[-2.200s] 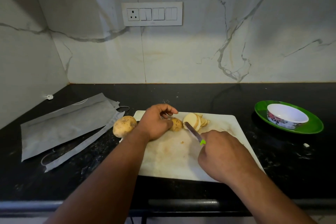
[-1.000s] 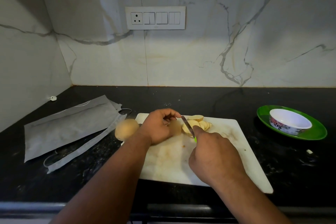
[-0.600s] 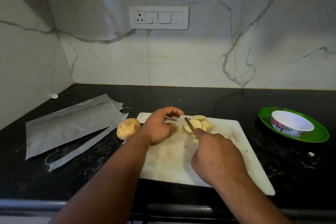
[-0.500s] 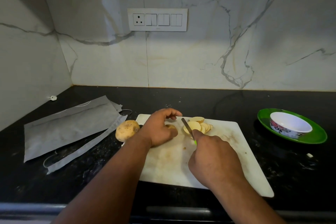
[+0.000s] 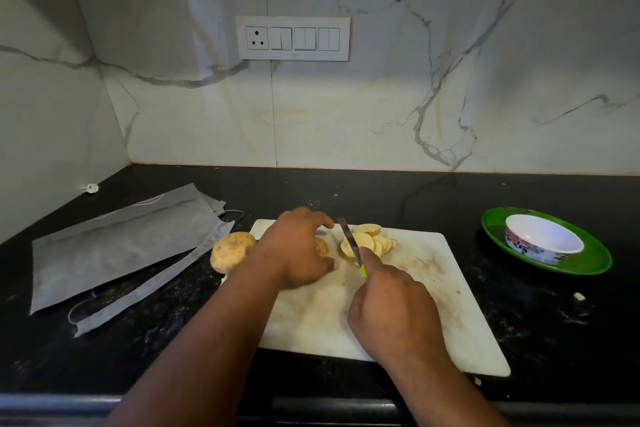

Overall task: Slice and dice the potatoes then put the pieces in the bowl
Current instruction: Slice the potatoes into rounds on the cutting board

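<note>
On the white cutting board (image 5: pixel 426 291) my left hand (image 5: pixel 298 250) grips a small potato stub (image 5: pixel 321 246), mostly hidden under my fingers. My right hand (image 5: pixel 391 312) grips a knife (image 5: pixel 350 243) with a green handle; its blade stands between the stub and a pile of several round potato slices (image 5: pixel 372 241). A whole unpeeled potato (image 5: pixel 231 251) lies at the board's left edge. The white flowered bowl (image 5: pixel 543 239) sits on a green plate (image 5: pixel 588 263) at the right, with nothing seen in it.
Grey bags (image 5: pixel 117 246) lie flat on the black counter to the left. The marble wall with a switch panel (image 5: pixel 292 38) stands behind. The counter's front edge runs just below the board.
The knife has worked through the potato, leaving a smaller stub in my left hand and more slices in the pile. The blade now stands raised beside the stub.
</note>
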`<action>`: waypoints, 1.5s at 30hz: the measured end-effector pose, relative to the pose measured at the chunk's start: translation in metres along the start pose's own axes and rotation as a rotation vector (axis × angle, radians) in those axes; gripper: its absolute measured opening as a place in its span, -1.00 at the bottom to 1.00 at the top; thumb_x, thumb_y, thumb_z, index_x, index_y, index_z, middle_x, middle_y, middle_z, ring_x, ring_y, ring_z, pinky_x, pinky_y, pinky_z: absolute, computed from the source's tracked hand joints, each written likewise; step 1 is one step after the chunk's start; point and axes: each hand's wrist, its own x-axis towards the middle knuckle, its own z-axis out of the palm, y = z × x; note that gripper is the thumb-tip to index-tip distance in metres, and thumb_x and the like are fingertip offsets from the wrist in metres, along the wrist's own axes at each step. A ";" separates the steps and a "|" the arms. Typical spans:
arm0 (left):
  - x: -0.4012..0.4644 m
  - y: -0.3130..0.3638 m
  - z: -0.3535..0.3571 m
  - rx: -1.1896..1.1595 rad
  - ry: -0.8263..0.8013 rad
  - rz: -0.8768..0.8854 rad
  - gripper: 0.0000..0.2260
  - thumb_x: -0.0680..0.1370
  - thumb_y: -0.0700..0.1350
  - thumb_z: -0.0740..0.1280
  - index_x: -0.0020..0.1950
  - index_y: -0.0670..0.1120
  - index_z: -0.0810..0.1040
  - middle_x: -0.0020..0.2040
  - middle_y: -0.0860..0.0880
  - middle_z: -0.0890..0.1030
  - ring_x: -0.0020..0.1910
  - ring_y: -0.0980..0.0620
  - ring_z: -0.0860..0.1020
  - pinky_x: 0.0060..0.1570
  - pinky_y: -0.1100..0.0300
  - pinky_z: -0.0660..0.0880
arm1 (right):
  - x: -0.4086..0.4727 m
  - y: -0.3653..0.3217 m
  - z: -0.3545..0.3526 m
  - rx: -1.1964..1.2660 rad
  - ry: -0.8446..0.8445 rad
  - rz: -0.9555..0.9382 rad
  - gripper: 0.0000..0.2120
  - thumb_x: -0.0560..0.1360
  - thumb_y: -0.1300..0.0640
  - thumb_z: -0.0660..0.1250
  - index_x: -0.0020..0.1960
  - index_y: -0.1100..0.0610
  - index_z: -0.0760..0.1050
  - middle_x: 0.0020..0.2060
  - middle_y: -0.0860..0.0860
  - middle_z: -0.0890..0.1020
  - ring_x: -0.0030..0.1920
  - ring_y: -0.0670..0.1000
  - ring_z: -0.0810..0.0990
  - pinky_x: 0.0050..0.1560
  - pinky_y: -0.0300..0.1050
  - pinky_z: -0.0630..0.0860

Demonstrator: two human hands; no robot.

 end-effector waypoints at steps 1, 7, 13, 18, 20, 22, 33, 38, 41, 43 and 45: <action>-0.001 0.002 -0.003 0.067 -0.019 -0.011 -0.38 0.44 0.18 0.55 0.46 0.19 0.45 0.45 0.06 0.46 0.42 -0.03 0.42 0.37 0.02 0.47 | 0.000 0.000 0.001 -0.001 0.003 -0.003 -0.47 0.57 0.00 0.17 0.52 -0.12 0.21 -0.01 -0.13 0.62 -0.18 -0.12 0.52 -0.30 -0.31 0.35; -0.004 0.002 -0.014 0.278 -0.146 -0.134 -0.54 0.58 0.19 0.40 0.37 -0.05 0.57 0.23 -0.03 0.62 0.16 -0.02 0.58 0.18 0.09 0.55 | -0.001 0.001 0.001 0.000 0.000 -0.011 -0.48 0.56 0.00 0.17 0.51 -0.11 0.24 -0.02 -0.14 0.62 -0.13 -0.10 0.59 -0.25 -0.28 0.45; -0.003 0.002 -0.017 0.232 -0.058 -0.142 -0.73 0.48 0.01 0.45 0.15 -0.01 0.70 0.07 0.00 0.70 -0.02 0.01 0.65 0.02 0.09 0.65 | 0.002 0.000 -0.005 0.029 -0.057 -0.031 -0.50 0.54 0.03 0.21 0.48 -0.12 0.28 -0.02 -0.12 0.63 -0.17 -0.08 0.56 -0.26 -0.25 0.47; -0.004 0.004 -0.012 0.130 -0.089 -0.136 -0.63 0.47 0.05 0.43 0.26 0.03 0.66 0.16 0.03 0.68 0.10 -0.01 0.62 0.15 0.07 0.62 | 0.014 -0.006 -0.006 0.000 -0.125 -0.095 -0.57 0.53 0.07 0.23 0.40 -0.07 0.37 -0.01 -0.04 0.60 -0.19 0.00 0.49 -0.27 -0.19 0.34; -0.002 0.004 -0.009 0.142 -0.098 -0.156 -0.69 0.47 0.12 0.41 0.10 -0.03 0.69 0.01 0.00 0.70 -0.01 0.00 0.64 0.07 0.02 0.66 | 0.014 -0.008 0.000 -0.002 -0.125 -0.107 -0.52 0.52 0.08 0.22 0.44 -0.06 0.34 0.00 -0.04 0.62 -0.10 0.02 0.59 -0.24 -0.18 0.40; -0.001 0.005 -0.009 0.136 -0.083 -0.180 -0.70 0.46 0.15 0.42 -0.07 -0.08 0.66 -0.15 -0.03 0.66 -0.12 -0.01 0.62 -0.05 0.02 0.66 | 0.014 -0.007 0.004 0.020 -0.128 -0.098 -0.49 0.51 0.09 0.22 0.46 -0.07 0.33 0.00 -0.04 0.62 -0.08 0.01 0.61 -0.23 -0.18 0.43; -0.004 0.011 -0.012 -0.124 0.043 -0.129 -0.49 0.33 0.06 0.65 0.25 0.08 0.65 -0.16 0.16 0.65 -0.17 0.20 0.60 -0.07 0.25 0.56 | 0.014 -0.004 0.005 0.067 -0.098 -0.090 -0.53 0.52 0.08 0.22 0.43 -0.10 0.34 -0.02 -0.05 0.62 -0.21 -0.01 0.49 -0.27 -0.19 0.35; -0.005 -0.003 -0.016 -0.216 -0.002 -0.138 -0.45 0.20 0.12 0.74 0.13 0.15 0.66 -0.15 0.15 0.68 -0.16 0.21 0.65 -0.04 0.20 0.61 | 0.013 -0.003 0.003 0.093 -0.097 -0.095 -0.53 0.52 0.07 0.23 0.42 -0.10 0.33 -0.01 -0.06 0.62 -0.24 -0.03 0.43 -0.29 -0.20 0.33; -0.005 -0.007 -0.016 -0.210 0.030 -0.136 -0.48 0.18 0.13 0.74 0.03 0.16 0.61 -0.03 0.17 0.64 -0.05 0.17 0.62 -0.04 0.18 0.61 | 0.012 -0.002 0.002 0.107 -0.097 -0.101 -0.49 0.54 0.05 0.23 0.48 -0.10 0.28 0.05 -0.07 0.63 -0.17 -0.03 0.51 -0.25 -0.23 0.35; -0.005 -0.008 -0.016 -0.222 0.036 -0.125 -0.51 0.19 0.12 0.74 0.01 0.15 0.60 -0.03 0.16 0.65 -0.05 0.17 0.63 -0.01 0.14 0.64 | 0.011 -0.002 0.001 0.113 -0.095 -0.098 -0.44 0.55 0.03 0.22 0.54 -0.10 0.24 0.12 -0.08 0.62 -0.02 -0.03 0.59 -0.19 -0.24 0.37; -0.005 -0.008 -0.014 -0.265 0.039 -0.106 -0.50 0.19 0.11 0.74 0.02 0.12 0.63 -0.07 0.15 0.67 -0.08 0.17 0.66 0.01 0.13 0.67 | 0.008 -0.002 -0.001 0.108 -0.093 -0.087 -0.43 0.56 0.01 0.21 0.55 -0.10 0.22 0.14 -0.09 0.62 0.03 -0.05 0.60 -0.15 -0.25 0.42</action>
